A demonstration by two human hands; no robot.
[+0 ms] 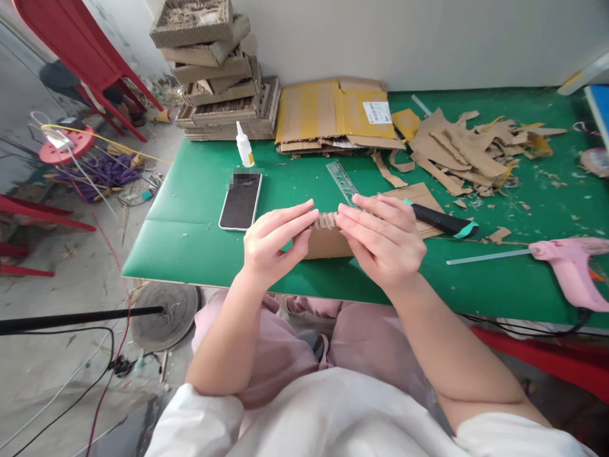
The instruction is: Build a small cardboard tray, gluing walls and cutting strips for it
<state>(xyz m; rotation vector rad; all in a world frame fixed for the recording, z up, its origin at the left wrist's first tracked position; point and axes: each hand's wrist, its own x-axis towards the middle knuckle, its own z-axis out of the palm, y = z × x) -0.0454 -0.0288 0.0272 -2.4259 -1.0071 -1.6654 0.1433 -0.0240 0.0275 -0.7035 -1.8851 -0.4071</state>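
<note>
A small brown cardboard piece (330, 244) stands near the front edge of the green table, its upper edge showing corrugated ridges. My left hand (278, 235) grips its left end, with fingers along the top and the thumb against the near side. At the right end my right hand (385, 235) holds it the same way. Both hands cover the ends of the piece. Just beyond the right hand lie a clear ruler (343, 181) and a black and teal utility knife (442, 220). To the left of the left hand rests a phone (241, 202).
A white glue bottle (244, 149) stands before stacked cardboard trays (223, 105). Flattened cardboard (333, 114) and torn scraps (466, 149) lie along the back. A pink glue gun (568, 266) with a protruding stick is at right. Red chairs (90, 47) and cables occupy the left floor.
</note>
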